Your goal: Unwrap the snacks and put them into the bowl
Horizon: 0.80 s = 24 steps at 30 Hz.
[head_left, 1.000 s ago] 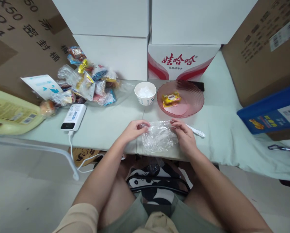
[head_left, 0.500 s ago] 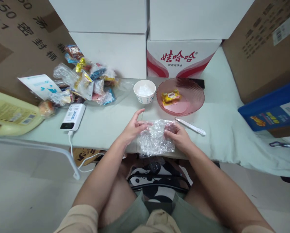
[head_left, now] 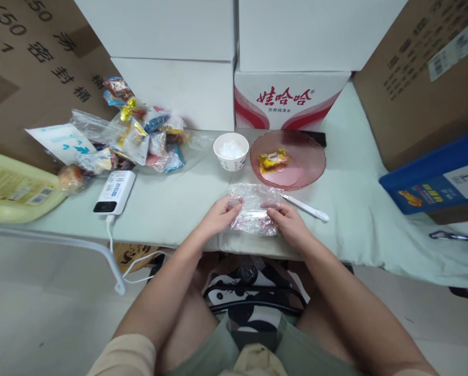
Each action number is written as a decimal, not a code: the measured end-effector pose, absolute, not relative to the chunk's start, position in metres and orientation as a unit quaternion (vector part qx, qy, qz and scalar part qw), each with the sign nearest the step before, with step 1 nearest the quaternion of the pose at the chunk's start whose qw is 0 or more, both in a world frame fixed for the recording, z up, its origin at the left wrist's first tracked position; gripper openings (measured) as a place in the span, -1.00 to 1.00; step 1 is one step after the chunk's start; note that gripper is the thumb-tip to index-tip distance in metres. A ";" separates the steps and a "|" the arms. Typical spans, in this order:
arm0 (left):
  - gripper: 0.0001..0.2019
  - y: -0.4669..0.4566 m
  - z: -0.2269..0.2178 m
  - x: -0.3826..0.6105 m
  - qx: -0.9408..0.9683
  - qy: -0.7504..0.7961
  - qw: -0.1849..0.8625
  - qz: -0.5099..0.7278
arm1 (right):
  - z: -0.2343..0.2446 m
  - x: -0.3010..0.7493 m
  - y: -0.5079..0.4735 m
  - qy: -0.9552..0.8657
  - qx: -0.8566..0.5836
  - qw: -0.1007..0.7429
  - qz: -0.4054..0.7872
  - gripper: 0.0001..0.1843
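Observation:
A crinkled clear plastic bag [head_left: 253, 201] is stretched between my two hands, just above the table's front edge. My left hand [head_left: 223, 213] pinches its left side between thumb and fingers. On the opposite side my right hand [head_left: 285, 218] grips it the same way. Beyond the bag stands a white paper cup [head_left: 231, 161] with whitish, clear stuff in it. Right of the cup is a pink ribbed bowl [head_left: 310, 166] holding yellow-wrapped snacks [head_left: 273, 159]. A white utility knife [head_left: 308, 208] lies close to my right hand.
Wrapped snacks [head_left: 155, 138] are piled at the left, behind a white power bank [head_left: 116, 192] with a cable. A yellow jug [head_left: 18, 188] stands at far left. White cartons [head_left: 284, 99] line the back; a blue package [head_left: 433, 180] and brown box [head_left: 398, 94] are at right.
My left hand has closed on the bag's left side, where its fingers were spread before. The bag is now pulled flatter and wider between both hands.

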State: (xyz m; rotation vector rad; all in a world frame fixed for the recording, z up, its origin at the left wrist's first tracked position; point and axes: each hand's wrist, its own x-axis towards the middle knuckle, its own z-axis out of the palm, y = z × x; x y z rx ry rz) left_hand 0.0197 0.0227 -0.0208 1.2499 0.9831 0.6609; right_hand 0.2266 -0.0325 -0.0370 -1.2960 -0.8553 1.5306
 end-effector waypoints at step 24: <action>-0.46 0.026 -0.011 -0.012 0.608 0.433 0.584 0.319 | -0.030 0.232 -0.033 -0.372 -0.561 0.511 0.535 -0.67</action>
